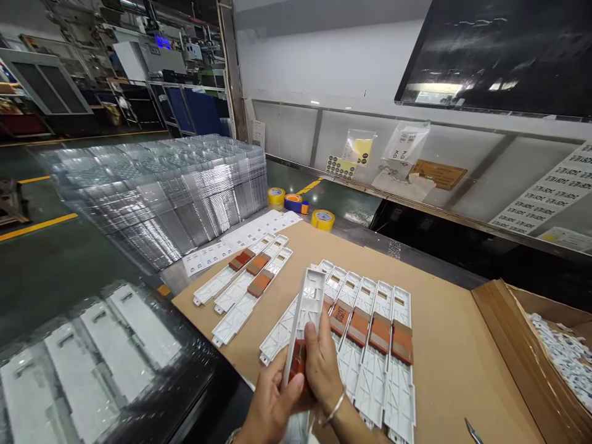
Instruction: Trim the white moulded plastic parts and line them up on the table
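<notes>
Both my left hand [271, 401] and my right hand [324, 364] grip a white ribbed plastic strip [308, 314], held upright over a brown cardboard sheet [444, 345]. An orange-brown pad [297, 361] on the strip is partly hidden by my fingers. Just beyond my hands, a row of several matching strips [370, 345] lies side by side, each with a brown pad, and the nearest ones touch my right hand. Three more padded strips [245, 290] lie further left on the sheet.
A craft knife [474, 431] lies at the sheet's lower right. An open carton [546, 364] of white pieces stands at the right. Yellow and blue tape rolls [284, 200] sit beyond the sheet, beside a tall stack of transparent plastic trays [157, 197]. Wrapped white panels [87, 364] lie lower left.
</notes>
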Demonstrator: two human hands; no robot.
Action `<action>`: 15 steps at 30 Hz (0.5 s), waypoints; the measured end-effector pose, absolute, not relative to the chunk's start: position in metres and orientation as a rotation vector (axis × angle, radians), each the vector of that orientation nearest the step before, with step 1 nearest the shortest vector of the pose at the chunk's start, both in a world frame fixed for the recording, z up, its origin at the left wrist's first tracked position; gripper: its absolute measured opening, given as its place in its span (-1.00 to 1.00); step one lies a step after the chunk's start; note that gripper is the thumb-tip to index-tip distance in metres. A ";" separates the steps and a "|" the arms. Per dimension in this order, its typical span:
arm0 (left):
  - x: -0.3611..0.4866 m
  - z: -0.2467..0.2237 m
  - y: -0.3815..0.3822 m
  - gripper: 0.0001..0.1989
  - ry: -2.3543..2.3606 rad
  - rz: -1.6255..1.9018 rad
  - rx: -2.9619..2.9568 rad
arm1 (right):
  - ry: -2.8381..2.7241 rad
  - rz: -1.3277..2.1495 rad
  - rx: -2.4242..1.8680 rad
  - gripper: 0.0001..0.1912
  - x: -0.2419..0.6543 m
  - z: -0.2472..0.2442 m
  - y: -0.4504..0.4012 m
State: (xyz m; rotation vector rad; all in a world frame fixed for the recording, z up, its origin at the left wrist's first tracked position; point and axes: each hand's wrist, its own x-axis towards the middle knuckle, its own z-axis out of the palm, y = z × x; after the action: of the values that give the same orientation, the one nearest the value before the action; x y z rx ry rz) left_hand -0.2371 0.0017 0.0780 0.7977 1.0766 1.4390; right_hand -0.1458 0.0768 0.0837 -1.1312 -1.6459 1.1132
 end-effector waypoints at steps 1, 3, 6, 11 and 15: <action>-0.235 0.075 0.000 -0.51 1.123 1.459 0.788 | -1.618 1.129 -1.149 -0.55 -0.153 0.085 0.075; -0.233 0.068 -0.003 -0.53 1.213 1.492 0.781 | -1.611 1.131 -1.163 -0.60 -0.165 0.084 0.072; -0.237 0.057 -0.005 -0.55 1.248 1.535 0.725 | -1.657 1.110 -1.167 -0.63 -0.178 0.078 0.076; -0.277 0.053 -0.003 -0.50 1.327 1.492 0.523 | -1.829 1.002 -1.180 -0.53 -0.185 0.053 0.093; -0.327 0.060 0.015 -0.47 1.488 1.461 0.639 | -2.105 0.820 -1.144 -0.79 -0.186 0.029 0.082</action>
State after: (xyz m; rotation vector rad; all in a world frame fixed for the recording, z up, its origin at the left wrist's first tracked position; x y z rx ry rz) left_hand -0.3272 0.0151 0.0600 0.6393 1.4879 1.4614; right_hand -0.1856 0.0822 0.0286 -1.1444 -2.1050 0.8203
